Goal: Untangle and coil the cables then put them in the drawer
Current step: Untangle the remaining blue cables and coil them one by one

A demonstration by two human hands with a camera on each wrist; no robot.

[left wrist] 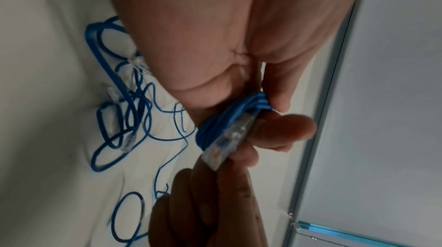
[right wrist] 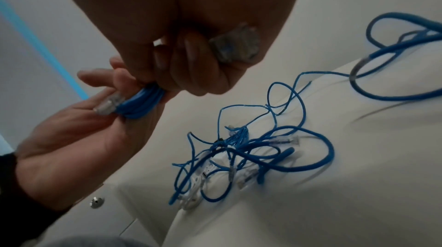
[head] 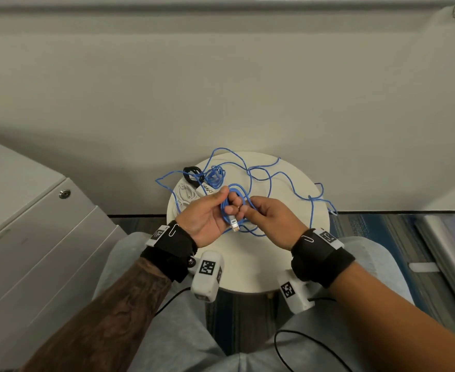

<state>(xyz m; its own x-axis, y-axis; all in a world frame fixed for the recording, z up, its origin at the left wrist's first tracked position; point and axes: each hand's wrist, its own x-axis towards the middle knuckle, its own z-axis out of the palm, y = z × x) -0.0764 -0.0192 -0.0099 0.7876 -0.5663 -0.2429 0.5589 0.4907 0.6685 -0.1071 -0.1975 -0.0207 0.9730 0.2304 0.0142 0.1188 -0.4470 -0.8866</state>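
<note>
A small coil of blue cable (head: pixel 234 204) sits between both hands above the near part of a round white table (head: pixel 296 253). Its clear plug (head: pixel 234 224) hangs off the lower end of the coil, pointing toward the person. The left hand (head: pixel 207 214) grips the coil, its thumb over the top and its fingers curled under the loops; the left wrist view shows several turns of blue cable bunched against those fingers with the plug lying along them. The right hand (head: pixel 270 218) pinches the same coil from the other side, fingers curled in. In the right wrist view a second clear plug (right wrist: pixel 235 44) seems to be tucked against that palm, though the picture is dark there and I cannot be sure how it is held.

From the coil, loose blue cable (head: pixel 288 181) runs out in wide tangled loops across the far half of the table and over its right edge. On the far left of the tabletop lie a smaller blue bundle (head: pixel 215 174), a coiled black cable (head: pixel 191 173) and a white cable (head: pixel 184 194), close together.

To the left of the table stands a grey drawer cabinet (head: pixel 33 237) with a round lock (head: pixel 64 194), its drawers closed. The person's grey-trousered knees (head: pixel 146 264) frame the table
</note>
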